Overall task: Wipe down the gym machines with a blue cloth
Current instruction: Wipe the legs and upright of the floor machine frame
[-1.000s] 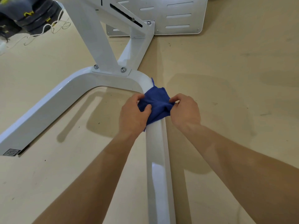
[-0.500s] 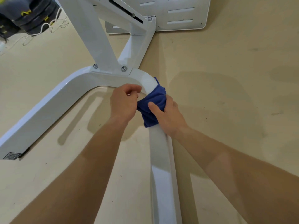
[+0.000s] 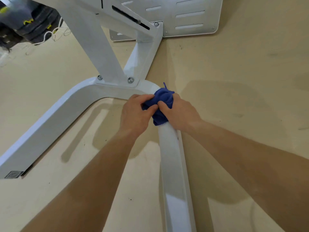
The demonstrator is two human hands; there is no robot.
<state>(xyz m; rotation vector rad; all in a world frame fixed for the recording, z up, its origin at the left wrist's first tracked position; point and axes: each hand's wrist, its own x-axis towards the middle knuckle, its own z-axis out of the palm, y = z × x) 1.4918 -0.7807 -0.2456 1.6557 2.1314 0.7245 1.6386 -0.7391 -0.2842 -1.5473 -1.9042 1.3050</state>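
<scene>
A bunched blue cloth (image 3: pixel 163 104) sits on the bend of the white curved base tube (image 3: pixel 173 164) of a gym machine. My right hand (image 3: pixel 179 113) grips the cloth from the right, thumb across its top. My left hand (image 3: pixel 136 113) pinches the cloth's left edge with curled fingers. Both hands meet over the tube just below the bolted upright post (image 3: pixel 98 47). Part of the cloth is hidden under my fingers.
The tube's other leg (image 3: pixel 41 128) runs to the lower left and ends near a small label. A white slotted footplate (image 3: pixel 189 15) lies at the top. Dark stacked items with a white cord (image 3: pixel 30 22) sit at the upper left. Beige floor surrounds everything.
My left hand has come back onto the cloth and pinches it. The cloth is bunched tighter than a second ago, and my right hand has shifted over its right side.
</scene>
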